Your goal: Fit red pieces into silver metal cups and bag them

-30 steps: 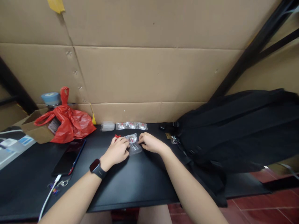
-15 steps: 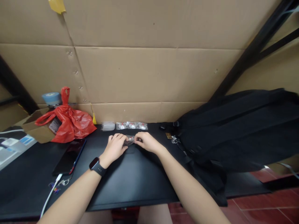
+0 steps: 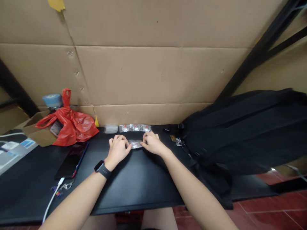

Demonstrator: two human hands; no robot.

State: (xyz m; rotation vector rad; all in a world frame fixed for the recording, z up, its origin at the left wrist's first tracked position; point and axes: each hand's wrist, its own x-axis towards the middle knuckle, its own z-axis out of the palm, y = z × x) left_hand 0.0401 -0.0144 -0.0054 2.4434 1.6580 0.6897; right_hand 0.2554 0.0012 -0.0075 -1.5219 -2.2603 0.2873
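1. Well left of the hands: a red plastic bag (image 3: pixel 78 126) and, nearer the person, a dark phone (image 3: pixel 72 159).
2. Just beyond the left hand (image 3: pixel 119 149) lies a stack of clear sleeves (image 3: pixel 111 129). That hand's fingers are curled, its thumb at the clear packet's near-left edge; whether it pinches, I cannot tell.
3. Between the hands, the clear packet (image 3: pixel 135 144); smoothing it likely calls for light, even pressure from both sides. Three packets (image 3: pixel 136 127) sit beyond.
4. Right hand (image 3: pixel 153 143): curled narrow at the packet's right edge, grip unclear.
5. Farther right, a black bag (image 3: pixel 240 137).
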